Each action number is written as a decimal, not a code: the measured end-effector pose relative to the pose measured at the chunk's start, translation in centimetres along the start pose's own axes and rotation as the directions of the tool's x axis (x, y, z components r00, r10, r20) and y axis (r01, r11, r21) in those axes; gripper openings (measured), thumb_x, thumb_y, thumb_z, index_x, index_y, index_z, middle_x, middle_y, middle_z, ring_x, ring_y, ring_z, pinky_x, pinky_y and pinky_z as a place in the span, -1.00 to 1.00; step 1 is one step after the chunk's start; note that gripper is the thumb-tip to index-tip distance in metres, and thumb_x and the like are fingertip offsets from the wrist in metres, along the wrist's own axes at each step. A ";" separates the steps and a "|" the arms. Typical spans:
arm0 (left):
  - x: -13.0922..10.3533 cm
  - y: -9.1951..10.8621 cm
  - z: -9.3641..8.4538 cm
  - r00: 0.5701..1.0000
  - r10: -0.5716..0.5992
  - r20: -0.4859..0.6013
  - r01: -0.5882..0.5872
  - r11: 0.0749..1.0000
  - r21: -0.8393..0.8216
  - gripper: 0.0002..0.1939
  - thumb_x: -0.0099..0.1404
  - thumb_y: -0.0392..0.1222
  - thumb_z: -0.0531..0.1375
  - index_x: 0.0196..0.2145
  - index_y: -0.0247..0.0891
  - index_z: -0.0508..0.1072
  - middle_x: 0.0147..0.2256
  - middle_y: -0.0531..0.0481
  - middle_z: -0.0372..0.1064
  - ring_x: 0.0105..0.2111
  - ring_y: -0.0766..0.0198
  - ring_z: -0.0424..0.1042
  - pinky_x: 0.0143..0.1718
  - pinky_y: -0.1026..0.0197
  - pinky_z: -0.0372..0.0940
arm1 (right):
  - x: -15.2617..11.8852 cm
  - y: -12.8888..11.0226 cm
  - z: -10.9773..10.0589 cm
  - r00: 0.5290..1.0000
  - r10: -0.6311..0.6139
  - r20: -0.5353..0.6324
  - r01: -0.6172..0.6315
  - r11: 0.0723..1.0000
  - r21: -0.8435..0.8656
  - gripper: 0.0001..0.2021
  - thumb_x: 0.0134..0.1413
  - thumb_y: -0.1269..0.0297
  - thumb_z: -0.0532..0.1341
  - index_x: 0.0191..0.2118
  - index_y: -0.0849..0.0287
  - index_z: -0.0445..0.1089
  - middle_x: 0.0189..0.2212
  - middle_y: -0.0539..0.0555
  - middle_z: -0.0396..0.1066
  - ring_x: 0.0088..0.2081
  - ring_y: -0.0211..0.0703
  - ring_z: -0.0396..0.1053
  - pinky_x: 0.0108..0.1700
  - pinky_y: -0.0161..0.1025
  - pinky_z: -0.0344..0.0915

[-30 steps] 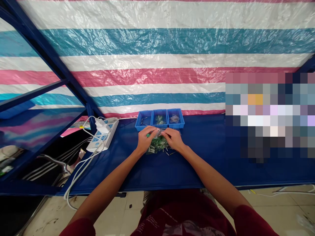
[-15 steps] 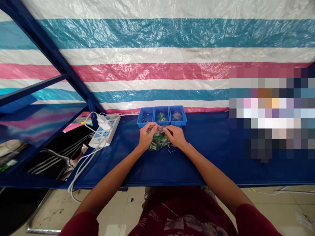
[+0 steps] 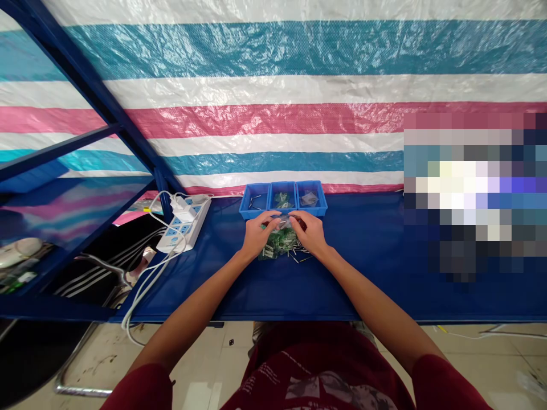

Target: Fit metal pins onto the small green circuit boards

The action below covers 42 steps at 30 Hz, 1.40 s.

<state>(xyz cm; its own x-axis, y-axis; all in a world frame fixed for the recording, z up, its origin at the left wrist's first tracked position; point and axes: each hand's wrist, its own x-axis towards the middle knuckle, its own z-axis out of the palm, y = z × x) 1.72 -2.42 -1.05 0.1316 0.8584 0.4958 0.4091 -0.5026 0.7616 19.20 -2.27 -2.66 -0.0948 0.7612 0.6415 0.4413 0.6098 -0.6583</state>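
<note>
Bag (image 3: 285, 221) — clear plastic — sits between our left hand (image 3: 258, 230) and right hand (image 3: 311, 229), both pinching it. At six o'clock from it, a green pile (image 3: 281, 244) on our table (image 3: 277, 293); at twelve, trays (image 3: 296, 196); at nine, a power strip (image 3: 182, 229).

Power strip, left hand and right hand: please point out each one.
Power strip (image 3: 188, 226): head view, top face.
Left hand (image 3: 256, 233): head view, back of hand.
Right hand (image 3: 314, 233): head view, back of hand.
</note>
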 end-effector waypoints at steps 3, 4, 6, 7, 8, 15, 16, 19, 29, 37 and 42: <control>0.0 -0.1 0.0 1.000 -0.022 0.012 0.022 0.999 -0.032 -0.69 0.31 0.01 0.18 -0.13 -0.25 0.51 -0.60 0.09 0.42 -0.60 0.33 0.34 -0.48 0.30 0.27 | 0.0 -0.2 0.0 0.998 -0.047 0.043 0.046 0.999 0.010 -0.70 0.28 0.09 0.06 -0.18 0.15 0.45 -0.40 0.09 0.47 -0.48 -0.21 0.33 -0.32 -0.24 0.29; 0.0 -0.1 0.0 0.999 -0.030 0.016 0.031 0.998 -0.050 -0.68 0.31 0.02 0.18 -0.12 -0.25 0.50 -0.61 0.10 0.41 -0.62 0.34 0.31 -0.51 0.30 0.25 | 0.0 -0.2 0.0 0.996 -0.065 0.056 0.064 0.998 0.009 -0.70 0.27 0.09 0.07 -0.20 0.15 0.45 -0.42 0.07 0.45 -0.50 -0.22 0.31 -0.33 -0.25 0.28; 0.0 0.0 -0.1 0.999 -0.046 0.023 0.048 0.995 -0.090 -0.68 0.30 0.02 0.19 -0.12 -0.25 0.49 -0.62 0.12 0.39 -0.64 0.36 0.28 -0.54 0.31 0.23 | -0.1 -0.1 0.1 0.992 -0.094 0.078 0.094 0.996 0.004 -0.71 0.28 0.09 0.08 -0.22 0.15 0.45 -0.46 0.06 0.43 -0.51 -0.23 0.28 -0.35 -0.26 0.26; 0.0 0.0 -0.1 0.998 -0.053 0.027 0.056 0.993 -0.108 -0.68 0.30 0.02 0.19 -0.12 -0.25 0.49 -0.63 0.12 0.38 -0.65 0.37 0.27 -0.55 0.31 0.23 | -0.1 -0.1 0.2 0.991 -0.104 0.088 0.105 0.995 0.001 -0.72 0.28 0.09 0.08 -0.22 0.15 0.45 -0.46 0.06 0.42 -0.50 -0.22 0.28 -0.35 -0.27 0.25; 0.0 0.1 -0.1 0.998 -0.059 0.029 0.062 0.990 -0.124 -0.68 0.30 0.02 0.19 -0.13 -0.25 0.48 -0.63 0.12 0.37 -0.65 0.37 0.26 -0.55 0.31 0.22 | -0.1 -0.1 0.2 0.989 -0.109 0.097 0.110 0.994 -0.002 -0.72 0.28 0.09 0.08 -0.23 0.14 0.45 -0.46 0.06 0.42 -0.49 -0.22 0.28 -0.35 -0.27 0.25; 0.0 -0.1 -0.1 0.998 -0.067 0.013 0.068 0.985 -0.159 -0.68 0.29 0.01 0.18 -0.15 -0.27 0.50 -0.55 0.05 0.42 -0.58 0.33 0.33 -0.50 0.29 0.27 | -0.2 -0.2 0.1 0.992 -0.104 0.066 0.104 0.995 0.000 -0.69 0.31 0.11 0.04 -0.28 0.14 0.45 -0.40 0.10 0.44 -0.37 -0.16 0.37 -0.25 -0.24 0.27; 0.1 -0.2 -0.1 0.998 -0.061 -0.002 0.060 0.989 -0.136 -0.69 0.29 0.02 0.19 -0.18 -0.27 0.51 -0.51 0.02 0.45 -0.55 0.31 0.36 -0.47 0.28 0.29 | -0.1 -0.2 0.1 0.994 -0.095 0.044 0.095 0.995 -0.004 -0.69 0.32 0.11 0.04 -0.29 0.14 0.45 -0.41 0.10 0.44 -0.37 -0.16 0.37 -0.25 -0.24 0.27; 0.3 -0.6 -0.2 0.999 -0.028 -0.024 0.027 0.998 -0.049 -0.69 0.27 0.05 0.20 -0.33 -0.28 0.54 -0.40 -0.04 0.50 -0.44 0.26 0.41 -0.40 0.25 0.31 | -0.1 -0.1 -0.1 0.998 -0.063 -0.008 0.063 0.998 -0.007 -0.68 0.32 0.09 0.03 -0.30 0.13 0.44 -0.43 0.09 0.44 -0.40 -0.16 0.35 -0.29 -0.24 0.27; 0.5 -0.2 -0.5 0.996 -0.049 0.070 0.057 0.993 -0.104 -0.66 0.30 0.05 0.16 -0.47 -0.27 0.44 -0.53 0.03 0.38 -0.52 0.32 0.33 -0.49 0.29 0.24 | -0.1 0.1 0.0 0.996 -0.083 0.013 0.083 0.996 0.008 -0.68 0.31 0.10 0.03 -0.33 0.14 0.43 -0.44 0.09 0.43 -0.40 -0.16 0.35 -0.30 -0.24 0.26; 0.4 0.6 -0.5 0.990 -0.111 0.092 0.128 0.970 -0.207 -0.54 0.32 0.06 0.14 -0.63 -0.26 0.31 -0.66 0.07 0.23 -0.64 0.37 0.22 -0.56 0.29 0.18 | -0.1 0.0 0.1 0.996 -0.055 0.067 0.052 0.997 0.052 -0.70 0.28 0.08 0.07 -0.15 0.17 0.42 -0.39 0.08 0.44 -0.49 -0.23 0.30 -0.36 -0.26 0.27; 0.4 0.7 -0.4 0.987 -0.133 0.095 0.152 0.962 -0.225 -0.53 0.31 0.06 0.15 -0.65 -0.29 0.32 -0.67 0.06 0.22 -0.64 0.40 0.21 -0.56 0.32 0.18 | -0.1 -0.2 0.1 0.988 -0.146 0.055 0.142 0.988 0.065 -0.74 0.31 0.15 0.05 -0.24 0.16 0.41 -0.41 0.08 0.42 -0.41 -0.20 0.34 -0.30 -0.27 0.27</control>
<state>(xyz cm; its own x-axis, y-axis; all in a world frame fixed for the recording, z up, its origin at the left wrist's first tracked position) 1.68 -2.50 -0.15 0.1614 0.9235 0.3481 0.2101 -0.3768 0.9022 19.03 -2.46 -2.63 -0.2067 0.6753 0.7080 0.3644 0.7247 -0.5848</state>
